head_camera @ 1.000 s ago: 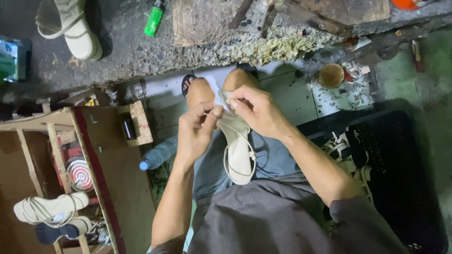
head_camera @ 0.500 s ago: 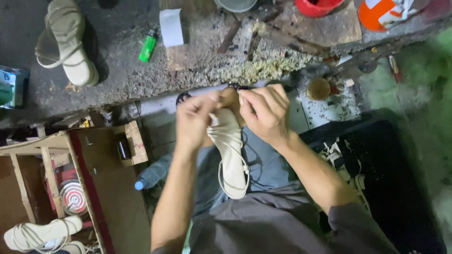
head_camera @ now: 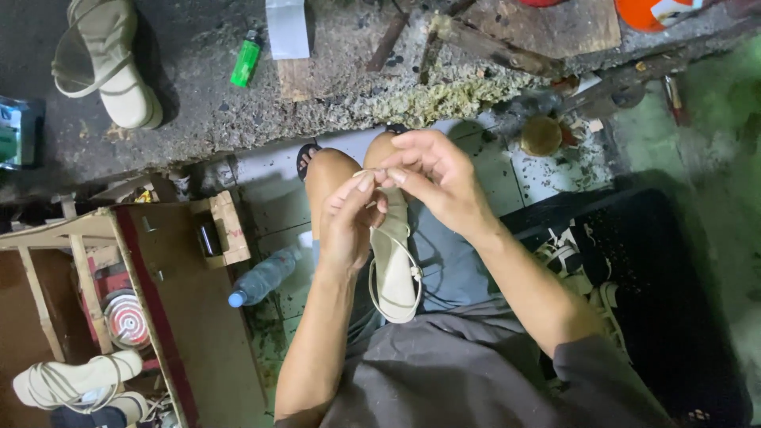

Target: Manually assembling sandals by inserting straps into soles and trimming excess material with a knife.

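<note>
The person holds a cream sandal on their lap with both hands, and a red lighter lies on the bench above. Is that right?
Not quite. The lighter is green, not red, as the head view shows. The rest holds: both the left hand and right hand hold the cream sandal on the lap, below the bench.

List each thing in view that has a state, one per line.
Left hand: pinching a thin strap at the sandal's toe end.
Right hand: fingertips closed on the same strap.
Cream sandal: lying lengthwise on the lap, sole down.
Plastic bottle: capped, lying on its side.
Green lighter: lying flat on the bench.
Second sandal: resting on the bench, untouched.
</note>
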